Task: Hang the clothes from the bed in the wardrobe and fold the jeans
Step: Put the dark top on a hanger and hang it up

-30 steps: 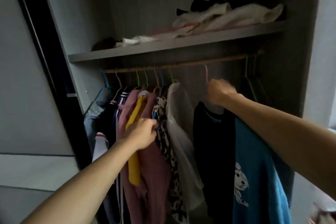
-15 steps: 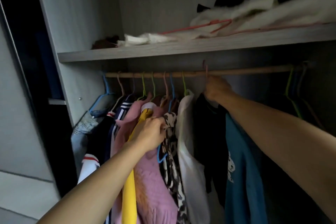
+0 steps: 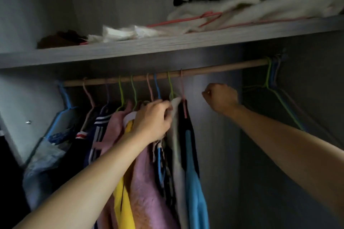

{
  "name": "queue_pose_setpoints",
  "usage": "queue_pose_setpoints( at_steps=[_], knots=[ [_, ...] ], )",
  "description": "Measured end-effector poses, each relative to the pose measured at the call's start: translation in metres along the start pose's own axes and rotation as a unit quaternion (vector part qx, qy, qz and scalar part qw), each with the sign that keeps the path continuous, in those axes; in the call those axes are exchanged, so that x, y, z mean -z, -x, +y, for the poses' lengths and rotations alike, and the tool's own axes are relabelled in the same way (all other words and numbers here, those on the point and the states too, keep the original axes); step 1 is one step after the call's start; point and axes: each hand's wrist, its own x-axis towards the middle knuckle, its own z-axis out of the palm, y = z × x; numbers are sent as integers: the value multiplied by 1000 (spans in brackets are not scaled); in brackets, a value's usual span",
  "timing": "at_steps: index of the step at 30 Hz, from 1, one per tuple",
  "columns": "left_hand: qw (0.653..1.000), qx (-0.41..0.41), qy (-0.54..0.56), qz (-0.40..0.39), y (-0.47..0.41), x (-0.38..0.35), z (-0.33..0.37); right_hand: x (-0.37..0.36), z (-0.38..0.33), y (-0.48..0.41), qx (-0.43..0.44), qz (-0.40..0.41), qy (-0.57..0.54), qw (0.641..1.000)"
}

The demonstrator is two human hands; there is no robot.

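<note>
Wooden rail across mid-frame, hung clothes bunched beneath at lower centre. At centre, left hand clutching their tops beside blue shirt on pink hanger. Right of centre, right hand clenched, empty, apart from hanger.

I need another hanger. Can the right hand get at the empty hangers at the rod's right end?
Probably yes: the right hand seems to hold nothing, and only open space lies between it and the empty hangers.
</note>
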Motion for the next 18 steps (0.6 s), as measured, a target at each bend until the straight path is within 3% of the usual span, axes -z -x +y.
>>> queue_pose_setpoints(
  at_steps=[4, 7, 12, 18],
  knots=[
    [993, -103, 48, 14, -20, -18, 49, 37, 58, 29, -62, 44, 138, 988],
    [986, -157, 32, -48, -26, -44, 82, 56, 99, 53, -111, 13, 207, 972],
    [967, -149, 4, -207, -38, -92, 95, 64, 138, 73, -177, -48, 257, 949],
    [965, -119, 1, -236, -55, -117, 78, 68, 154, 63, -139, 19, 268, 953]
  ],
)
